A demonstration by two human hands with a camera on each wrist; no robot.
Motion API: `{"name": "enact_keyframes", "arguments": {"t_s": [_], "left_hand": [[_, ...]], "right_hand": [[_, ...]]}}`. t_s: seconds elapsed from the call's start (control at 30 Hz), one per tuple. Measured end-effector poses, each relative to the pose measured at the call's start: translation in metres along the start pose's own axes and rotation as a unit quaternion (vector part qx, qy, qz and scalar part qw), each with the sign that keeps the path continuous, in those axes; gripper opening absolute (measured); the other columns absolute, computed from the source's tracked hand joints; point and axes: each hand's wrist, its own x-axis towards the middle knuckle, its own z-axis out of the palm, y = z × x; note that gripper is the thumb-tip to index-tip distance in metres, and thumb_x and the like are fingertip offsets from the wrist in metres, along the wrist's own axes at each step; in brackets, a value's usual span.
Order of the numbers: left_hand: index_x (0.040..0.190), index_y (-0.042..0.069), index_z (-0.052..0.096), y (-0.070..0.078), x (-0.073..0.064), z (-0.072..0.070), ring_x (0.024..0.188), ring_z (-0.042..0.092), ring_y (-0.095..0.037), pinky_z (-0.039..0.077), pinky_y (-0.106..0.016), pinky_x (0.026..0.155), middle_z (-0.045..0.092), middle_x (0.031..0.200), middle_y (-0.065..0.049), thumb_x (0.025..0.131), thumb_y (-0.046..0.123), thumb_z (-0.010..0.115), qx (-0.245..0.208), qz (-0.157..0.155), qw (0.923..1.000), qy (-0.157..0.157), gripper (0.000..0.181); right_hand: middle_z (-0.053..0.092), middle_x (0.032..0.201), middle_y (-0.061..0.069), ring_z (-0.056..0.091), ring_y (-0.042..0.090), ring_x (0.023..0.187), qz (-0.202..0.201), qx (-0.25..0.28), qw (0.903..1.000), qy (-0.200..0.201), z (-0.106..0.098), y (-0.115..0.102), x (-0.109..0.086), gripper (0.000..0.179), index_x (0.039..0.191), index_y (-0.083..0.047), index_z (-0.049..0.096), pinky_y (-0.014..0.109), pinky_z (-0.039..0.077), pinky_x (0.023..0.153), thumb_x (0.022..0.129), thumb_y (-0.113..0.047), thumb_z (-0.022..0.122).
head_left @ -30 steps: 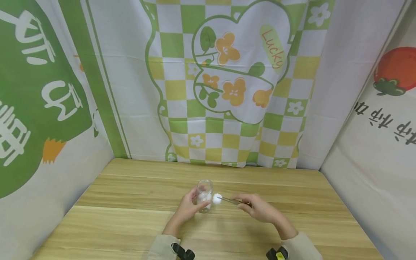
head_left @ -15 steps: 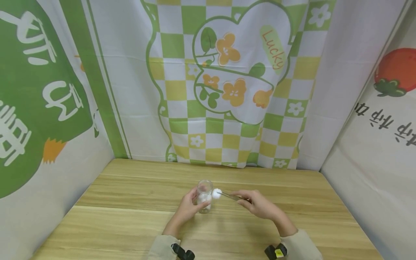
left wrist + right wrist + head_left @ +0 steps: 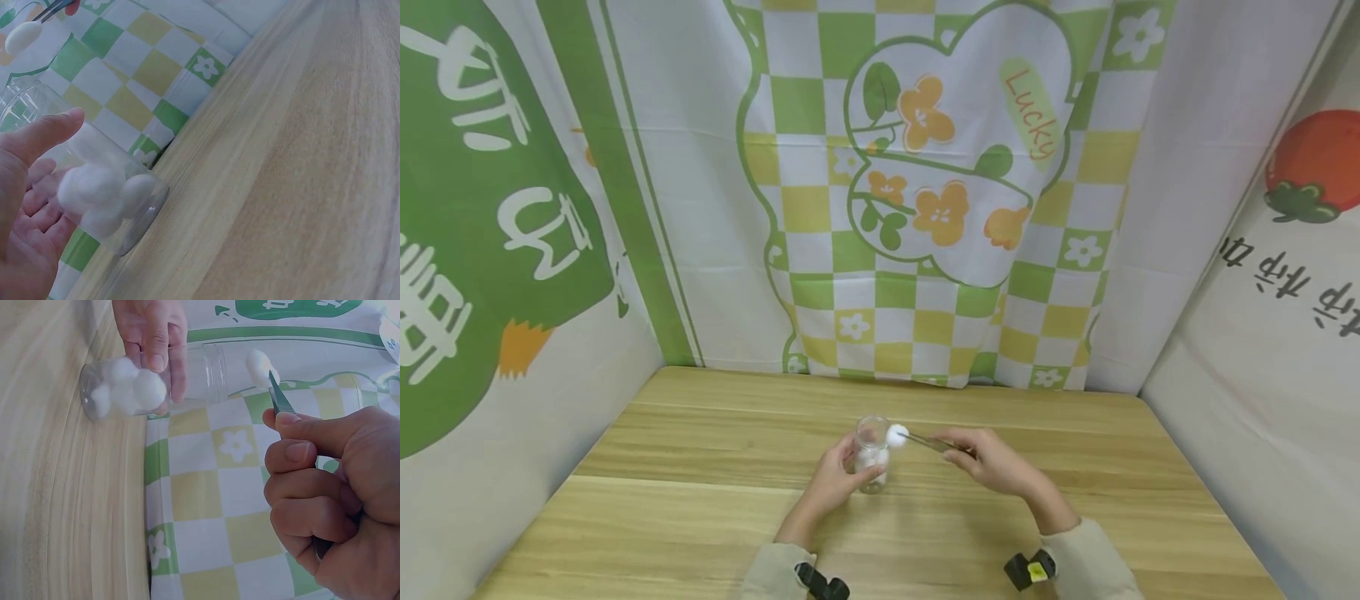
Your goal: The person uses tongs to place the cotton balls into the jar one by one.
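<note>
A clear open-topped jar stands upright on the wooden table, with several white cotton balls in its lower part. My left hand grips the jar from the left, thumb across its front. In my right hand I pinch a pair of metal tweezers. Their tips hold one fluffy white cotton ball. In the head view that ball is just right of the jar's rim; the right wrist view shows it just beyond the mouth, outside the jar.
The wooden table stretches to both sides of the hands. Behind it hangs a green-and-yellow checked curtain. Printed cloth walls close in the sides. A black wrist camera sits at the left sleeve.
My right hand has raised the tweezers and the cotton ball from beside the jar's middle to about rim height, slightly leftward. The left hand and jar have stayed in place.
</note>
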Motion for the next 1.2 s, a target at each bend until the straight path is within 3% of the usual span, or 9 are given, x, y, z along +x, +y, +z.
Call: {"name": "enact_keyframes", "arguments": {"t_s": [0.23,0.43,0.73,1.2], "left_hand": [[0.138,-0.001,0.046,0.001,-0.001,0.000,0.134,0.046,-0.044,0.037,-0.055,0.116,0.050,0.141,-0.029,0.083,0.021,0.076,-0.005,0.004,1.0000,0.002,0.066],[0.139,-0.001,0.045,0.000,-0.001,0.000,0.136,0.045,-0.043,0.036,-0.054,0.117,0.049,0.143,-0.028,0.083,0.020,0.075,-0.011,0.002,0.9999,0.000,0.067],[0.138,-0.002,0.046,-0.001,-0.001,-0.001,0.136,0.045,-0.043,0.037,-0.054,0.117,0.049,0.142,-0.028,0.084,0.021,0.075,-0.004,0.005,1.0000,-0.003,0.065],[0.138,-0.003,0.045,-0.001,-0.001,0.001,0.135,0.045,-0.043,0.037,-0.054,0.117,0.050,0.142,-0.028,0.084,0.019,0.074,-0.010,0.005,0.9999,-0.002,0.065]], "right_hand": [[0.063,0.084,0.010,0.036,-0.005,0.058,0.001,-0.012,0.9999,0.011,0.000,-0.003,0.007,0.032,0.127,0.002,0.059,0.014,0.041,0.051,0.096,-0.008,0.054],[0.053,0.070,0.003,0.035,-0.004,0.056,0.006,-0.013,0.9998,0.013,0.002,-0.006,0.013,0.032,0.127,0.000,0.059,0.014,0.038,0.049,0.097,-0.009,0.054],[0.057,0.075,0.008,0.036,-0.004,0.057,-0.001,-0.012,0.9998,0.014,0.003,-0.005,0.018,0.032,0.126,0.001,0.059,0.014,0.040,0.051,0.096,-0.007,0.055],[0.049,0.067,0.001,0.034,-0.003,0.056,0.004,-0.002,0.9999,0.009,0.013,0.001,0.025,0.032,0.128,-0.001,0.059,0.014,0.035,0.049,0.097,-0.011,0.054]]}}
